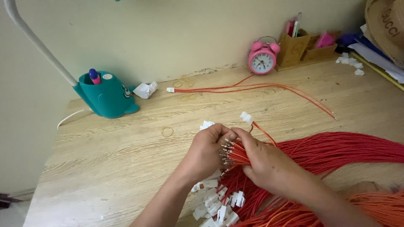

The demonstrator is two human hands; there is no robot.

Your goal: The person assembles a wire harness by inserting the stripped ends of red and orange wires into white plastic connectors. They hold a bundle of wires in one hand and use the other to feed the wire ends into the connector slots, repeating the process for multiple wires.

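Observation:
My right hand [269,162] grips a thick bundle of red wires [336,149] near their metal-tipped ends [227,152]. My left hand [208,153] is closed around a small white plastic connector [206,125] and meets the wire tips, fingers touching my right thumb. Another white connector [246,117] with a red wire sticks up just above my right hand. Several loose white connectors [216,201] lie on the wooden table [118,159] below my hands.
A finished red wire set with a white connector [170,89] lies across the table's back. A teal whale-shaped lamp base [105,96], a pink alarm clock [261,59] and wooden pen holders [294,48] stand along the wall. A rubber band [167,132] lies mid-table.

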